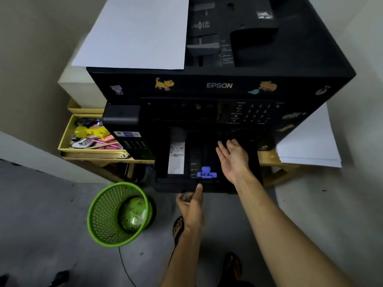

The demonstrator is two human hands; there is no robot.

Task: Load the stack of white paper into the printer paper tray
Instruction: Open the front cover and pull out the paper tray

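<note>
Left hand (191, 200) gripping the front lip of the pulled-out black plastic paper tray (246, 188), thumb near the small purple sliding guide (206, 172); right hand (233, 157) open and flat inside it, holding nothing. Tray probably bare, though too dark for certainty. Stack of white paper (308, 141) not yet loaded, resting right of the black Epson printer (219, 85); another white sheet (136, 32) on top.

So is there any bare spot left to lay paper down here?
Yes: the pulled-out tray's dark floor, between the instruction label and right hand. The yellow drawer of stationery is crowded; sheets cover the printer's left top.
</note>
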